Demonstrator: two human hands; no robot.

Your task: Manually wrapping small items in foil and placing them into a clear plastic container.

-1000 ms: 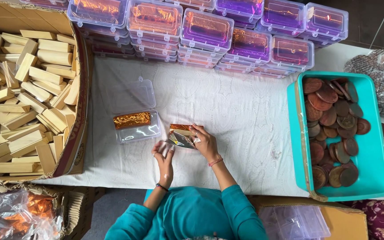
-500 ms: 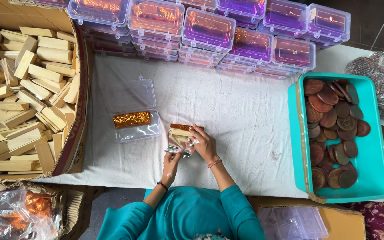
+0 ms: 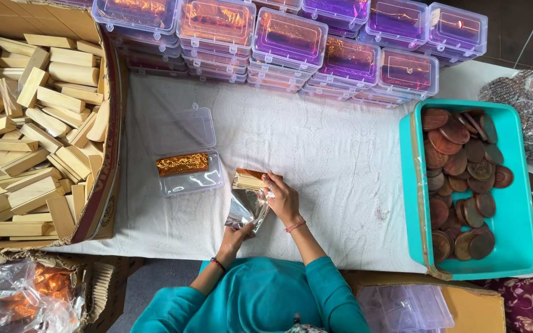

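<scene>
While the right hand (image 3: pixel 284 198) pinches the top of a wooden block (image 3: pixel 249 179), the left hand (image 3: pixel 237 235) grips the shiny foil (image 3: pixel 246 209) below it. Block lies crosswise, near the cloth's (image 3: pixel 316 142) front edge. 1 open clear box (image 3: pixel 187 172) sits just left, nearer the left hand.

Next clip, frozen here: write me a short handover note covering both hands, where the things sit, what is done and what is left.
Left hand: pinches the lower end of the shiny foil sheet.
Right hand: presses the foil over the wooden block on the white cloth.
Open clear box, beside the block: one foil-wrapped piece inside, lid up.
Bare blocks fill the cardboard carton; closed filled boxes are stacked at the far edge; the teal bin holds brown discs.
Done: block partly covered.
Left: foil not yet closed, box half empty.
</scene>
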